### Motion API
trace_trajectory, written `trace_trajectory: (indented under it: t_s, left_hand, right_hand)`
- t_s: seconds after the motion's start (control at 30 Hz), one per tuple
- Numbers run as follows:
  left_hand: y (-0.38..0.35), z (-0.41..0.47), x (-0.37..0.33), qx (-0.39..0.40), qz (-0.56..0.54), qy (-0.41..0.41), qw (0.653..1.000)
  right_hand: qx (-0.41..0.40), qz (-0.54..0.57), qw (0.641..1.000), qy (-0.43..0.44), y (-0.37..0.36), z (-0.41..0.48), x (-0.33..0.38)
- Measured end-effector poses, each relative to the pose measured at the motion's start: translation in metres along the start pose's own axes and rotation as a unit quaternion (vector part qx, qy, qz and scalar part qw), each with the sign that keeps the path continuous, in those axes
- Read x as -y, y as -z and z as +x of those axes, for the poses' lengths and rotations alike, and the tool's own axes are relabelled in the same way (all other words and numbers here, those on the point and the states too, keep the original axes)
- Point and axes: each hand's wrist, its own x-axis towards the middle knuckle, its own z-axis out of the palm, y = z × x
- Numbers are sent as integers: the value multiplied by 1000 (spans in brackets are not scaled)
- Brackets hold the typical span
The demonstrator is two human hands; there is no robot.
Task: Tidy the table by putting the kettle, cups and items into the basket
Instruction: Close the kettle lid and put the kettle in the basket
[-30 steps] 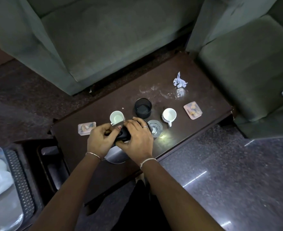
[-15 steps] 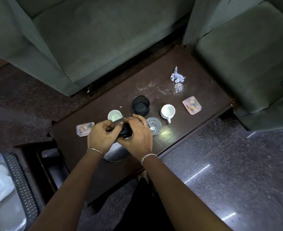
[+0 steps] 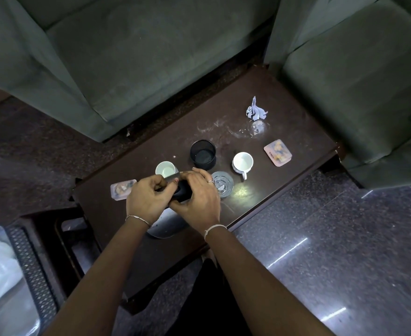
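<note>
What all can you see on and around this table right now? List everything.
table: one, dark brown, centre of view
kettle: one, steel with black top, near edge, being held
mesh holder: one, black, table middle
small cup: one, white, left of mesh holder
handled cup: one, white, right of mesh holder
glass dish: one, clear, just in front of handled cup
first packet: one, pinkish, left end
second packet: one, pinkish, right end
crumpled paper: one, white, far corner
basket: one, black mesh, lower left
sofas: two, grey-green, behind table
left hand: one, grips kettle top
right hand: one, grips kettle top
</note>
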Motion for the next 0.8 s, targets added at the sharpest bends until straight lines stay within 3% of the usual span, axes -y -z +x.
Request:
trace_trajectory:
  t_s: [0.8]
  left_hand:
    - [16,-18,-23,-44,73,21,996]
  right_hand:
    - [-23,19,1000,-2,3,-10,13]
